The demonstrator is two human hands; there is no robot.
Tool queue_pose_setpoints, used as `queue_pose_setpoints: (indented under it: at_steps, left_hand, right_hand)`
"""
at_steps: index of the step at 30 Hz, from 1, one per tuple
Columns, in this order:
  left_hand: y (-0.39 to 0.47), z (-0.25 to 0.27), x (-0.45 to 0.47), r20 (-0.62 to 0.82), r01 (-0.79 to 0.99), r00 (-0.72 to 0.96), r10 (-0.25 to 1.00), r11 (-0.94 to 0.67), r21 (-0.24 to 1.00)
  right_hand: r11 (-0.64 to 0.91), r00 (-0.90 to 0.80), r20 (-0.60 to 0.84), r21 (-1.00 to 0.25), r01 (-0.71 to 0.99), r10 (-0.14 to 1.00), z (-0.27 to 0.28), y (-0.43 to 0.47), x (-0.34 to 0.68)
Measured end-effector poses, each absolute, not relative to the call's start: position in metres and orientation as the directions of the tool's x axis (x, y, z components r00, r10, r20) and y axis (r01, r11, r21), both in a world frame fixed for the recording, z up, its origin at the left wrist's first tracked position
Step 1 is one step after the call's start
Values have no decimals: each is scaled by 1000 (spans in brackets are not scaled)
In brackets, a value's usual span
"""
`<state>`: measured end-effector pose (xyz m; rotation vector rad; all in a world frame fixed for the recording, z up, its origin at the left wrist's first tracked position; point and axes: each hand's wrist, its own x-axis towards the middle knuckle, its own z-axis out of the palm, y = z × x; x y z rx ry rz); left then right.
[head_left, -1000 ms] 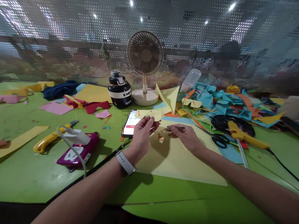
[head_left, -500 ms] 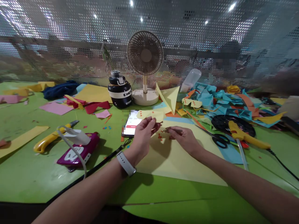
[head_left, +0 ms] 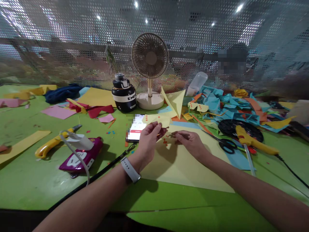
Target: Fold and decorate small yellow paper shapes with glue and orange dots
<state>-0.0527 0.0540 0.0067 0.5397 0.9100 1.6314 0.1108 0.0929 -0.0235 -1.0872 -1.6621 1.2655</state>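
My left hand [head_left: 150, 137] is closed in a pinch on a pale yellow paper cutout [head_left: 165, 121] with small orange-red squares on it. Part of the cutout hides behind the fingers. Just to its right, my right hand [head_left: 189, 141] has its thumb and fingertips pressed together over the sheet. What they pinch, if anything, is too small to name. Beneath both hands lies a large pale yellow sheet [head_left: 188, 170], with several loose orange-red bits [head_left: 165, 141] on it between the hands. A phone [head_left: 134, 130] with a lit timer screen is partly covered by my left hand.
Behind stand a fan [head_left: 150, 56] and a black bottle [head_left: 124, 96]. At right are black scissors [head_left: 227, 146], a yellow glue gun [head_left: 253, 141] and blue paper scraps [head_left: 214, 96]. A yellow cutter [head_left: 54, 143] and a purple device [head_left: 83, 156] with a white plug lie left.
The yellow cutout in my left hand has shifted and tilted slightly, showing a little more to the right. Both hands stay almost where they were.
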Motion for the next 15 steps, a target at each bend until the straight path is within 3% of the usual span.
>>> queue_pose_setpoints:
  at_steps: [15]
  left_hand:
    - [54, 6, -53, -112, -598, -248, 962, -61, 799]
  right_hand:
    - [191, -365, 82, -942, 274, 927, -20, 91, 112]
